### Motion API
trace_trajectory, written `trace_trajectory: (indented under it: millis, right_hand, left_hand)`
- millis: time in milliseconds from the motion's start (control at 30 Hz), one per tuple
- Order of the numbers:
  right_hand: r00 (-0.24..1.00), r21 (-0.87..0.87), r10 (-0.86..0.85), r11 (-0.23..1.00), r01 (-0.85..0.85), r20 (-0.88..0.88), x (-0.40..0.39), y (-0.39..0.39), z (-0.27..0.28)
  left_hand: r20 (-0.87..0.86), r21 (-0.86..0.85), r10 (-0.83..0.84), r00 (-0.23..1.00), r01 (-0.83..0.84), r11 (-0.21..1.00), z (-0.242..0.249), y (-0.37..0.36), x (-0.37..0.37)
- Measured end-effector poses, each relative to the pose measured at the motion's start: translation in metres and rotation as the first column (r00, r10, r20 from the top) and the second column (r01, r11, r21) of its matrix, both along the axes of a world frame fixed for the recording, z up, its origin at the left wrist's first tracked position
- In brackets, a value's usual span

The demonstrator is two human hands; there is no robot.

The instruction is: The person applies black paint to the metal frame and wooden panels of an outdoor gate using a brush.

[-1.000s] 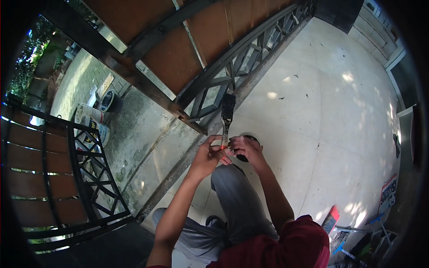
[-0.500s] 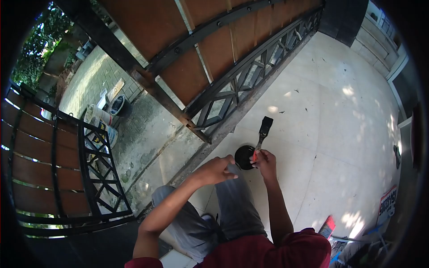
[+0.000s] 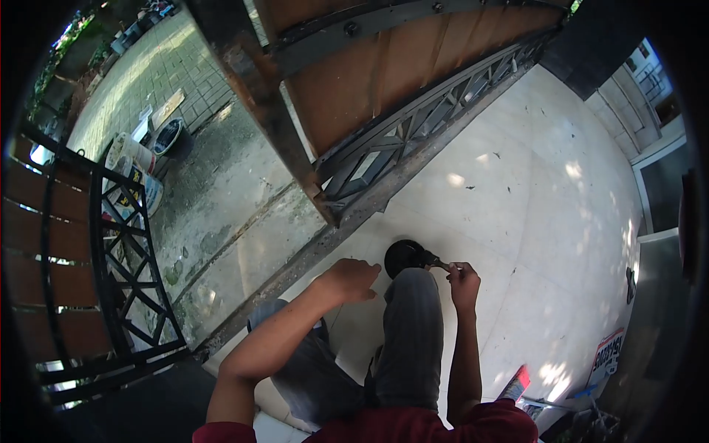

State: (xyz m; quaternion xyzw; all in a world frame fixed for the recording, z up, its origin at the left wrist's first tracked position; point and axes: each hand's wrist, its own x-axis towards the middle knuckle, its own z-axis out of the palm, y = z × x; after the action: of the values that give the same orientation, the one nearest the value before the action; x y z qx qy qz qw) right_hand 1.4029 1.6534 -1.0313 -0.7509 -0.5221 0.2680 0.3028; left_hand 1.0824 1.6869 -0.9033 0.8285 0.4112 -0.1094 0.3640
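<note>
My right hand (image 3: 464,286) is closed round the handle of a paintbrush (image 3: 439,263). The brush points left, its dark bristles overlapping the right side of a round black paint pot (image 3: 402,255) on the tiled floor. The pot's inside looks dark all over. Just left of the pot, over my bent knee, my left hand (image 3: 350,280) hangs with nothing in it, its fingers loosely bent and apart. My grey trouser knee (image 3: 413,295) stands directly in front of the pot.
A brown-panelled gate with a black metal frame (image 3: 347,111) stands over the floor track ahead. Another gate leaf (image 3: 74,273) is at left. Beyond lie buckets (image 3: 131,155) and a dark tub (image 3: 168,136). A red-tipped brush (image 3: 517,382) and a printed sign (image 3: 607,358) lie at right.
The paintbrush has swung down from upright, its bristles now at the pot. My right hand has shifted slightly right, and the view has turned a little, moving the gate and buckets.
</note>
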Motion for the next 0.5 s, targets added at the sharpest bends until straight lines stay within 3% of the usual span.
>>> trace_trajectory:
  millis: [67,133,267,400,500]
  right_hand:
    - [0.981,0.048,-0.016,0.999,0.025,-0.194,0.004,0.002,0.006]
    - [0.968,0.008,-0.094,0.995,0.098,-0.234,0.006,-0.001,0.017]
    - [0.994,0.010,-0.029,0.999,0.030,-0.101,0.008,-0.005,0.030]
    - [0.987,0.162,-0.016,0.987,-0.010,0.158,0.010,-0.008,0.032]
    - [0.975,0.154,-0.132,0.983,0.104,0.181,0.000,-0.014,0.037]
  left_hand:
    - [-0.015,0.060,-0.024,1.000,0.025,0.998,-0.017,0.025,0.010]
    - [-0.066,0.083,-0.084,0.994,0.089,0.993,-0.033,0.046,0.021]
    - [0.019,0.017,-0.249,0.968,0.248,0.969,-0.068,0.066,0.037]
    - [0.066,0.011,-0.415,0.907,0.416,0.909,-0.088,0.073,0.058]
    - [0.189,-0.135,-0.521,0.833,0.547,0.826,-0.107,0.068,0.058]
